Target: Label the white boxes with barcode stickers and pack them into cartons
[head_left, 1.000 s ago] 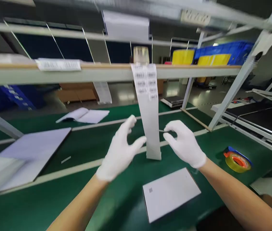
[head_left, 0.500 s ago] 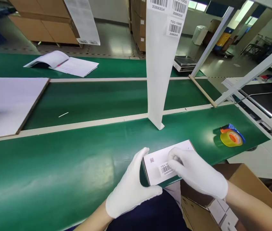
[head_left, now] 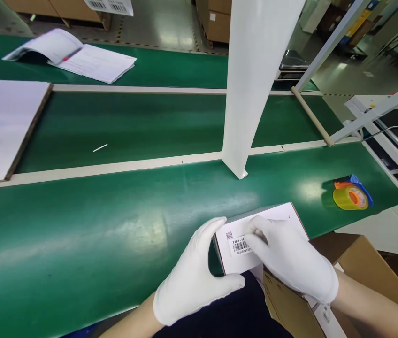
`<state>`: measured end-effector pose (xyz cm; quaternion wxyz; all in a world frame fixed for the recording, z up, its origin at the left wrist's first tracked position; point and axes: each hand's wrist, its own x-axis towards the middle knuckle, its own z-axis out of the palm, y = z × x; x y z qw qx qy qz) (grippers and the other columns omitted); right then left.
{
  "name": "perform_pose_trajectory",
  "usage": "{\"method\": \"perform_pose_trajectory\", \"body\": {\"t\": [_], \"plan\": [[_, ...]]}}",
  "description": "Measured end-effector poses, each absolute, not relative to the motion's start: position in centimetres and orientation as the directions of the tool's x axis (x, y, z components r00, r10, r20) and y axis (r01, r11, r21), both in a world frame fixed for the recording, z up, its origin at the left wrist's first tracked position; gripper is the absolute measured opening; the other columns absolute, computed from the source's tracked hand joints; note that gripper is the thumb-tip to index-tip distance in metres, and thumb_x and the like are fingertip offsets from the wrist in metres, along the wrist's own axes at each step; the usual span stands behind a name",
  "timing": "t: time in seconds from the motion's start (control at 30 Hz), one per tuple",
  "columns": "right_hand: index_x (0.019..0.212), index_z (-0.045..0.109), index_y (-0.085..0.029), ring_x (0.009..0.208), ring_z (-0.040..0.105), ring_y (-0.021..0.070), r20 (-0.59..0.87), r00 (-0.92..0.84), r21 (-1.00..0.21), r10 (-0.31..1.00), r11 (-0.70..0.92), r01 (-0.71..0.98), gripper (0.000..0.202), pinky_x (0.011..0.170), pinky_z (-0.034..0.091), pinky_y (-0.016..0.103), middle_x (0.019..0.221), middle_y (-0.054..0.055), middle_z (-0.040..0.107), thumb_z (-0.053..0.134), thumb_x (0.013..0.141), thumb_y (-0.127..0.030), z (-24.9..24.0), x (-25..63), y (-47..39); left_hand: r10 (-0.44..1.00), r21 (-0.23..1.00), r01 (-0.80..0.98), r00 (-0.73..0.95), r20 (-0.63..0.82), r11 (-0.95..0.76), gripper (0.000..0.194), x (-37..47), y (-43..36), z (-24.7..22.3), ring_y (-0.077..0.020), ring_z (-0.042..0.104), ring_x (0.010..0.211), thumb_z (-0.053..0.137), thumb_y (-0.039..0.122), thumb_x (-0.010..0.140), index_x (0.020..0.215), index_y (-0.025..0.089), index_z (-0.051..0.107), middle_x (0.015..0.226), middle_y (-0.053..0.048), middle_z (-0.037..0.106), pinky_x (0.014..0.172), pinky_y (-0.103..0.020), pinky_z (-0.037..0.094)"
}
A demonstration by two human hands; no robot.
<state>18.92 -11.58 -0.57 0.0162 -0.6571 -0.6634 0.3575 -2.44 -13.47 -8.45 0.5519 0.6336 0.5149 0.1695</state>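
Note:
A white box (head_left: 229,260) with a printed QR code and a small tick mark is on the near side of the green bench. My left hand (head_left: 195,272), in a white glove, curves around the box's left end, fingers at its far edge and thumb at its near edge. On the box face lies a white barcode label (head_left: 240,246) reading "TS3-1", the rest covered. My gloved right hand (head_left: 287,253) has thumb and fingers pinched over the label's right end. Just beyond the box hangs a long white label strip (head_left: 246,94), its lower end curled.
Tape rolls (head_left: 350,197), yellow and blue, lie at the bench's right. An open carton (head_left: 368,267) with white boxes inside stands below at right. An open booklet (head_left: 79,56) lies on the far bench; a white board (head_left: 5,122) is at left.
My view has tipped downward, so the bench and strip appear higher. The box now shows more of its far side. Both hands keep nearly the same places on it.

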Motion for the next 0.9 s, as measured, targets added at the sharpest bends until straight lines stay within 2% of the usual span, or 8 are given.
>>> {"method": "perform_pose_trajectory", "body": {"t": [0.17, 0.6, 0.9], "plan": [[0.070, 0.040, -0.023, 0.057, 0.044, 0.0116, -0.410, -0.148, -0.489, 0.900, -0.080, 0.869, 0.026, 0.055, 0.033, 0.027, 0.061, -0.008, 0.050, 0.049, 0.092, -0.013, -0.93, 18.76, -11.69, 0.847, 0.885, 0.452, 0.421, -0.323, 0.113, 0.108, -2.49, -13.51, -8.56, -0.0360, 0.040, 0.151, 0.090, 0.033, 0.066, 0.155, 0.035, 0.029, 0.166, -0.008, 0.037, 0.125, -0.059, 0.038], [0.071, 0.046, -0.022, 0.054, 0.048, 0.0110, -0.406, -0.135, -0.469, 0.904, -0.079, 0.880, 0.025, 0.053, 0.036, 0.025, 0.061, -0.008, 0.055, 0.050, 0.093, -0.012, -0.39, 18.47, -11.77, 0.850, 0.881, 0.465, 0.428, -0.307, 0.084, 0.109, -2.55, -13.55, -8.80, -0.0301, 0.038, 0.154, 0.091, 0.037, 0.067, 0.154, 0.041, 0.026, 0.167, -0.002, 0.035, 0.127, -0.055, 0.038], [0.072, 0.042, -0.024, 0.053, 0.045, 0.0121, -0.406, -0.132, -0.412, 0.904, -0.052, 0.910, 0.024, 0.053, 0.034, 0.026, 0.059, -0.007, 0.051, 0.047, 0.094, -0.014, -0.52, 18.55, -11.84, 0.856, 0.887, 0.456, 0.431, -0.287, 0.068, 0.108, -2.53, -13.50, -8.71, -0.0325, 0.039, 0.153, 0.091, 0.037, 0.066, 0.154, 0.037, 0.029, 0.165, -0.005, 0.038, 0.126, -0.056, 0.038]]}}
